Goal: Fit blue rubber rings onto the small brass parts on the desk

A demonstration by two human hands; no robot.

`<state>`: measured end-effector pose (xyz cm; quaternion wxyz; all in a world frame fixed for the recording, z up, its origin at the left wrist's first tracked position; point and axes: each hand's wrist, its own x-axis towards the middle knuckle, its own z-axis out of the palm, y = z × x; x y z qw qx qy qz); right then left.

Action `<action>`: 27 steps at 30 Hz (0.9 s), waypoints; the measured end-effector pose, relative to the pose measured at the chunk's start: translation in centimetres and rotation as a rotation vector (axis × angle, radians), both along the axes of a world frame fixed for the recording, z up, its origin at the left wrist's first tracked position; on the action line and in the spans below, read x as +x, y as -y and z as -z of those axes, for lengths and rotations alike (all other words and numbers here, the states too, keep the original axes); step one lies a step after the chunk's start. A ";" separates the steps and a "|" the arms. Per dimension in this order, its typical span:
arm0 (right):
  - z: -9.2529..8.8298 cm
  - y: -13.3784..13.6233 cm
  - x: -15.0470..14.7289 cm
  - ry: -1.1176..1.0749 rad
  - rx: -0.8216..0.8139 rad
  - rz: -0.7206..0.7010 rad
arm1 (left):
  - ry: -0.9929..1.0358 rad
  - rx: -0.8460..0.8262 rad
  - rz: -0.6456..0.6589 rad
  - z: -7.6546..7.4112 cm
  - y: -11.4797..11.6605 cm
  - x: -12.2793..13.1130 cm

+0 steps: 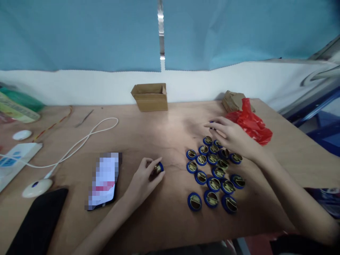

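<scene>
Between the thumb and fingers of my left hand (146, 177) is a round pin badge (158, 168) with a blue rim, its gold pin back partly showing. My right hand (225, 131) is raised over the far end of a group of badges, fingers pinched on a small dark-blue item (212, 122), probably another badge, mostly hidden by the fingers. Below it, several blue-rimmed pin badges (214, 184) lie face down on the wooden table (170, 219), gold backs and pins up, some touching each other.
An open cardboard box (152, 102) stands against the wall at the back. A red plastic bag (249, 124) and a brown paper package (233, 101) lie at the right. On the left are a lit phone (105, 180), a black phone (39, 219), a white cable (79, 145) and a power strip (18, 159).
</scene>
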<state>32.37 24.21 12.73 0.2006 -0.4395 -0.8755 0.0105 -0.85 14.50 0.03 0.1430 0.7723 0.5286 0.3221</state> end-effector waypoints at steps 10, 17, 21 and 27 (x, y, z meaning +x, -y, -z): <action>3.2 10.7 3.2 -0.352 0.048 0.384 | -0.210 0.096 0.096 0.3 -5.2 1.7; 8.7 12.0 4.2 -0.249 -0.170 0.465 | -0.242 0.115 0.075 0.5 -4.6 1.5; 9.0 11.6 4.3 -0.187 -0.076 0.404 | -0.224 0.107 0.044 0.0 -3.0 1.1; 8.4 10.5 4.5 -0.068 0.006 0.383 | -0.197 0.110 0.016 -0.8 -1.5 0.5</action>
